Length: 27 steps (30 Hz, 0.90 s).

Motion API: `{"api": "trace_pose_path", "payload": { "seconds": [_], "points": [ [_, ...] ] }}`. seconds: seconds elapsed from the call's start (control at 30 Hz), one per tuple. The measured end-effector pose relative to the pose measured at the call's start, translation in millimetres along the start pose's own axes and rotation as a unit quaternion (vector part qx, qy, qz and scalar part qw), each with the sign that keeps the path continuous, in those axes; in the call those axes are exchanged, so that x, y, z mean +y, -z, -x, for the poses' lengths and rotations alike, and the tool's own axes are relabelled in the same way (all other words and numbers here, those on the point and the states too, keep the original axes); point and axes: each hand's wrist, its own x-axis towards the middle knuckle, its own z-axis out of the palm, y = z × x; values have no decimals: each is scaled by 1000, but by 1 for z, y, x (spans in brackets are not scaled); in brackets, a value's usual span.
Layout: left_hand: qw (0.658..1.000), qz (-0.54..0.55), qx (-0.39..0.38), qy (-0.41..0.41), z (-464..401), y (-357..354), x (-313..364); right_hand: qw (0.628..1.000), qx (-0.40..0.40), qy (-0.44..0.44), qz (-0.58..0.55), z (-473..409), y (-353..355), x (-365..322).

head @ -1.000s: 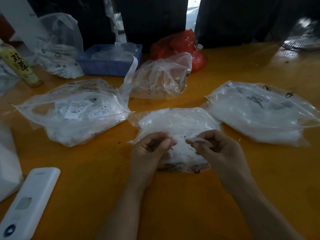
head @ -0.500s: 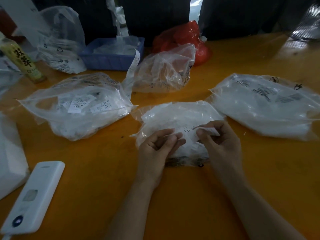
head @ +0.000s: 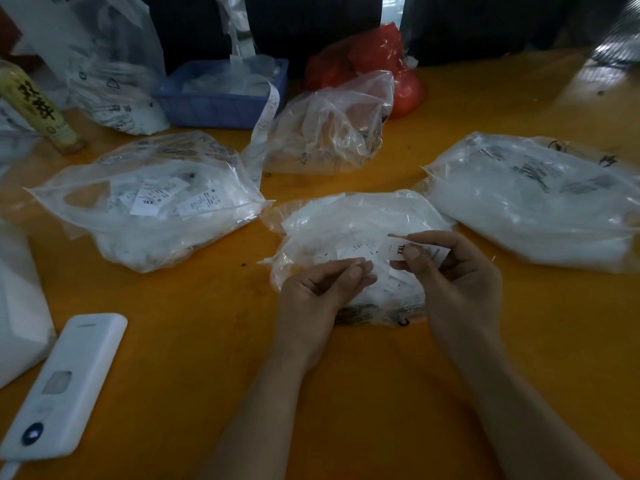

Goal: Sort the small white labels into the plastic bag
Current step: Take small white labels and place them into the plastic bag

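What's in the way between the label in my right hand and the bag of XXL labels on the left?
Your left hand sits partly across that path from the label to the bag; otherwise bare table.

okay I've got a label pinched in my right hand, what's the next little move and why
Probably carry it left to the clear bag beside the middle one. The label pinched in your right hand reads XXL, and a label visible inside that bag also reads XXL, so the sizes seem to match. Your left hand looks free to open the bag's mouth.
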Motion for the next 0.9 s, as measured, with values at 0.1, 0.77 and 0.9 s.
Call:
{"api": "trace_pose_path", "payload": {
  "seconds": [0.1, 0.77, 0.9],
  "points": [
    [1000, -12, 2, 0, 2, -1, 2, 999, -21, 27, 23, 1, 0, 2],
    [998, -55, 20, 4, 4, -4, 1, 982, -85, 64, 154, -1, 4, 12],
    [997, -79, 22, -3, 6, -6, 2, 978, -109, 51, 171, -1, 5, 16]
  ]
}}
